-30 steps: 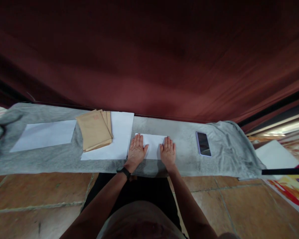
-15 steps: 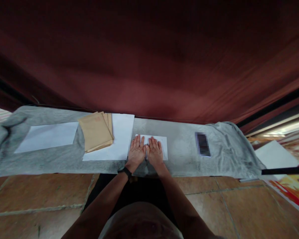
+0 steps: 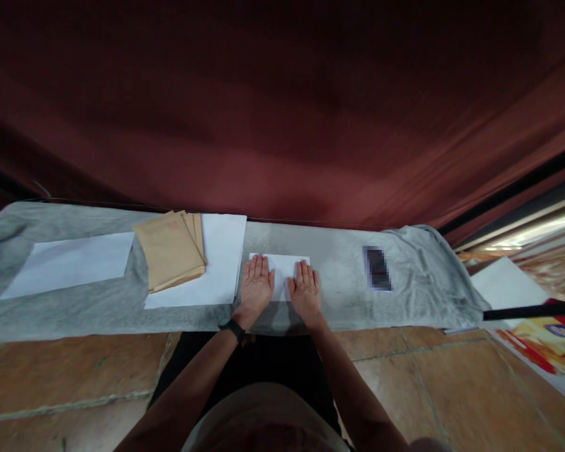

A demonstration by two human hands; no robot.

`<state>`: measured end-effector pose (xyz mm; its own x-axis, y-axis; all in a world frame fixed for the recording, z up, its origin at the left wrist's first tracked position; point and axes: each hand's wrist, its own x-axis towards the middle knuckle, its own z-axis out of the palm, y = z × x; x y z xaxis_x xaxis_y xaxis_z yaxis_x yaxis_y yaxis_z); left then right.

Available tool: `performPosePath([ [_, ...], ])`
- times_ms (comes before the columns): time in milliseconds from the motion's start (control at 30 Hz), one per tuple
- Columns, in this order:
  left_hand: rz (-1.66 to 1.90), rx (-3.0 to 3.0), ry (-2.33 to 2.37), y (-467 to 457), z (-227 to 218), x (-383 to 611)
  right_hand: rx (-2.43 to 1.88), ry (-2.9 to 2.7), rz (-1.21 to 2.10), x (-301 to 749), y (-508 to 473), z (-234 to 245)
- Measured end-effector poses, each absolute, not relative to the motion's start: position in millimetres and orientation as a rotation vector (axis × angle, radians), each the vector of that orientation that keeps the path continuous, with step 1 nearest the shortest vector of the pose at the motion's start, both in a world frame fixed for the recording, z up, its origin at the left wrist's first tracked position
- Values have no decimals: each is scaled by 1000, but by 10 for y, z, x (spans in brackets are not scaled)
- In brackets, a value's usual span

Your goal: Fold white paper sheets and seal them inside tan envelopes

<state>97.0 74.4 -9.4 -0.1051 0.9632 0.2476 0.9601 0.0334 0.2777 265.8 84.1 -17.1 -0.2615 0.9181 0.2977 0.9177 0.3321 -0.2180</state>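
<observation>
- The long worktop (image 3: 339, 289) has a soft grey cloth (image 3: 419, 270) over it, and everything lies on top.
- The big white sheet (image 3: 226, 257) and the brown envelopes (image 3: 169, 251) partly on it lie to the left, as they did half a second ago.
- The small white paper (image 3: 281, 276) is right in front of the person, just past the big sheet.
- The big change is the right hand (image 3: 305, 292). It was close beside the left hand, and now it has slid out over the paper's right side.
- The left hand (image 3: 257, 285) stays on the paper's left side. So both ends seem pressed down, and the middle shows again. It looks like smoothing.
- Neither grip has hold of anything: both hands lie flat, palms down, fingers straight and close together.
- The paper looks plain and flat, with a straight top edge. Shade falls along the near side. I cannot tell if it is folded, or one sheet or more.
</observation>
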Motion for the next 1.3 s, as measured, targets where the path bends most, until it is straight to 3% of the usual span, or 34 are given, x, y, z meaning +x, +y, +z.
performPosePath([
  [200,514,2308,1956,876,-58,1256,-1627,-2252,-29,2635,844,-158],
  [1133,639,2089,2222,576,-124,862,-1842,-2024,-15,2989,704,-205],
  [1300,610,2122,2229,575,-124,857,-1579,-2212,77,2607,658,-103],
])
